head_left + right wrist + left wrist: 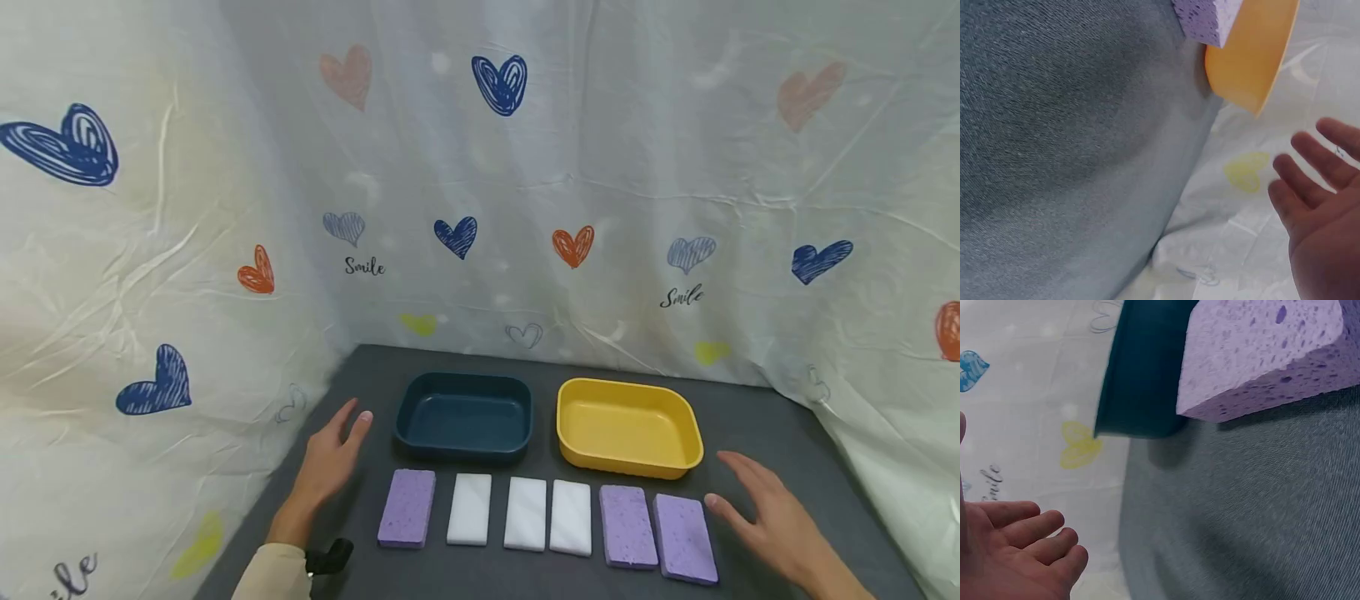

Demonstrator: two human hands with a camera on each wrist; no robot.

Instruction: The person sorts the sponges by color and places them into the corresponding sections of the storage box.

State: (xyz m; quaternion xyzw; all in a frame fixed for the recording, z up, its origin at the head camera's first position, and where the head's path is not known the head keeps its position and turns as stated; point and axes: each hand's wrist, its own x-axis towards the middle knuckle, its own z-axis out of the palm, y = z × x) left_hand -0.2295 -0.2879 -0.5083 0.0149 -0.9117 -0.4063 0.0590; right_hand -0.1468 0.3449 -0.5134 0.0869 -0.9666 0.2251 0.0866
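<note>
My left hand [330, 458] hovers at the left, beside a dark blue tray [465, 417], its fingers extended and holding nothing. The nearest sponge to it is a purple one [407, 508]; this purple sponge [1266, 356] looms large in the left wrist view. On the other side, my right hand [772, 521] has its fingers spread, near a yellow tray [630, 427] and the rightmost purple sponge [686, 538]. Another purple sponge [628, 527] lies just left of that one. Three white sponges [469, 509] lie in the middle of the row. Both trays contain nothing.
A dark grey cloth-like table surface [540, 579] carries everything. Behind and at both sides hangs a white curtain [600, 150] printed with hearts and "Smile". A black strap device [330, 557] is on the left wrist, below a beige sleeve [273, 573].
</note>
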